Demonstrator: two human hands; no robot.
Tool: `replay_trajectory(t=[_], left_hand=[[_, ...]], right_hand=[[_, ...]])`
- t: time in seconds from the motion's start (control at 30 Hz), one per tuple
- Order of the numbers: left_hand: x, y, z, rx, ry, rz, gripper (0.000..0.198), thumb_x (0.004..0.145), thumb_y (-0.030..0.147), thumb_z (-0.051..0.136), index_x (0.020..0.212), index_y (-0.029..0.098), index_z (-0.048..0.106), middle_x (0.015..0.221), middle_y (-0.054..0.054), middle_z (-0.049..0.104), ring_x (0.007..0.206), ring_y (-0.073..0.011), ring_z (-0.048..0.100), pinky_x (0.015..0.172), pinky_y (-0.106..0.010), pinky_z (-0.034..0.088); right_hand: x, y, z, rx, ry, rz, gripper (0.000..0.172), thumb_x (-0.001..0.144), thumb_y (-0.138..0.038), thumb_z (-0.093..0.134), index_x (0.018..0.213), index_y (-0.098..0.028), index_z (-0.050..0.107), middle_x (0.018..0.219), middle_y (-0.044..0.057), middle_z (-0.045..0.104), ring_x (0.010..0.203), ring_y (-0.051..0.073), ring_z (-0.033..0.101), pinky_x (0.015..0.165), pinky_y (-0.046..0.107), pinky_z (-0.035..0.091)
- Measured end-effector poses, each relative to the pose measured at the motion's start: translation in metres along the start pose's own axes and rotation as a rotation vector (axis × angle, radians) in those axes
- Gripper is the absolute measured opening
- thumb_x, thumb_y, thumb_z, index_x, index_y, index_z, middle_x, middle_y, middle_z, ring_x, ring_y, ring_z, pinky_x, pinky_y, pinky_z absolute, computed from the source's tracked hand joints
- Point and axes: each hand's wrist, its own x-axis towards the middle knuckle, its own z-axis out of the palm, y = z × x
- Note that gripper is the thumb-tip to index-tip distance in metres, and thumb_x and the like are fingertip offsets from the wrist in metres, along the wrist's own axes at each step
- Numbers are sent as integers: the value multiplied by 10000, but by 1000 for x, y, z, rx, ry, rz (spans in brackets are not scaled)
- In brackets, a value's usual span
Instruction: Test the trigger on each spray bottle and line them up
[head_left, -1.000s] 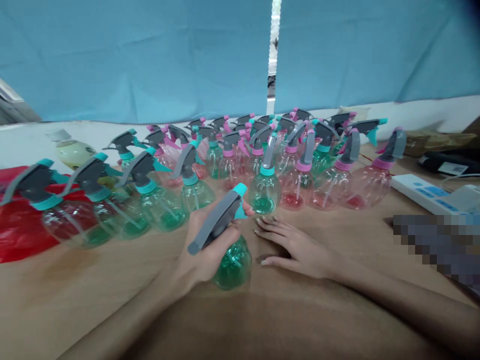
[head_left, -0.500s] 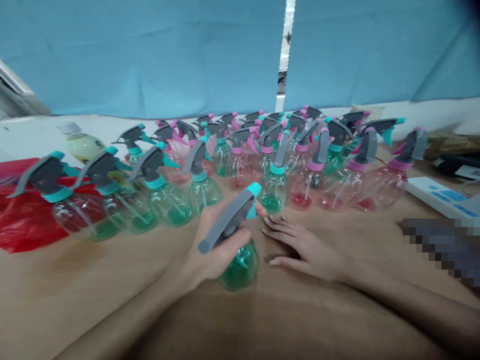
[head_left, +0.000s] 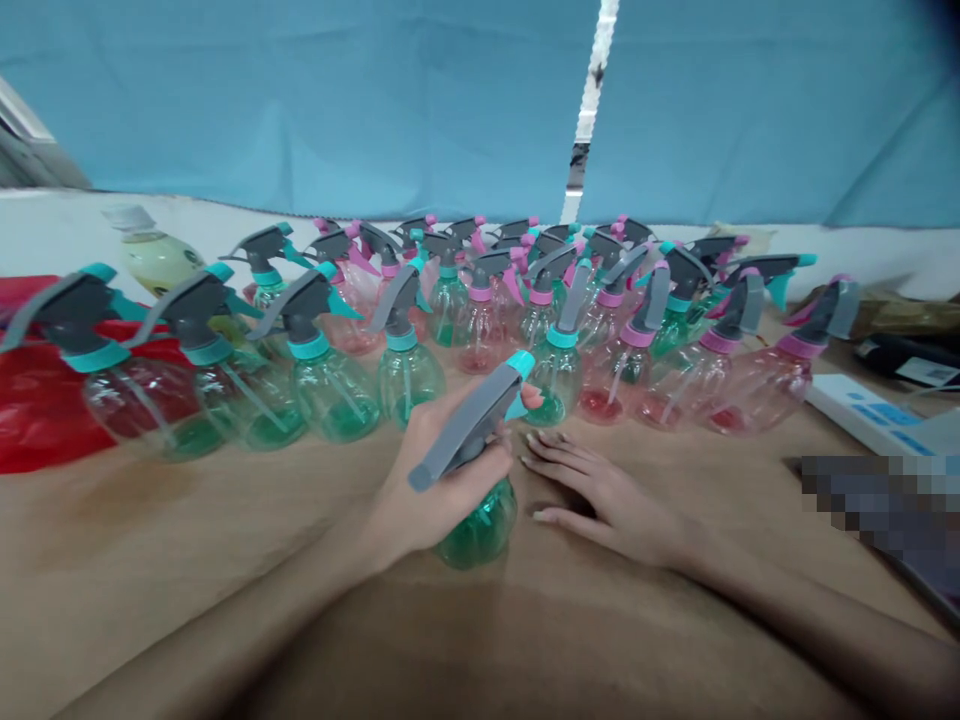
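Note:
My left hand [head_left: 442, 475] is wrapped around the neck of a green spray bottle [head_left: 480, 530] with a grey and teal trigger head. The bottle's neck is hidden by my fingers. Its nozzle points away to the upper right. Just right of it, my right hand [head_left: 600, 490] lies palm down on the wooden table [head_left: 577, 630], fingers spread and holding nothing. Beyond both hands stands a row of similar spray bottles, among them a green one [head_left: 334, 395] at left and a pink one [head_left: 761, 380] at right.
More spray bottles are crowded behind the front row. A red plastic bag [head_left: 45, 420] and a bottle of pale liquid [head_left: 157, 250] are at left. On the right lie a white device with blue buttons [head_left: 862, 405], a black object [head_left: 911, 362] and a pixelated dark item [head_left: 885, 530]. Blue cloth [head_left: 337, 110] hangs behind.
The camera view has shifted slightly. My left hand still grips the green spray bottle, whose head has turned or tilted a little. My right hand stays flat on the table.

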Motion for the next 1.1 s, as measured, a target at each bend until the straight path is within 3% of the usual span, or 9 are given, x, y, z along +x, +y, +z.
replay_trajectory(t=[1.1], left_hand=[[1, 0, 0, -7, 24, -5, 345, 736, 140, 506, 1046, 237, 622, 710, 24, 531, 616, -135, 488, 641, -263, 455]], right_hand=[[0, 2, 0, -14, -13, -12, 598, 899, -493, 477, 1417, -224, 349, 1480, 62, 348, 1378, 235, 270, 1126, 479, 255]])
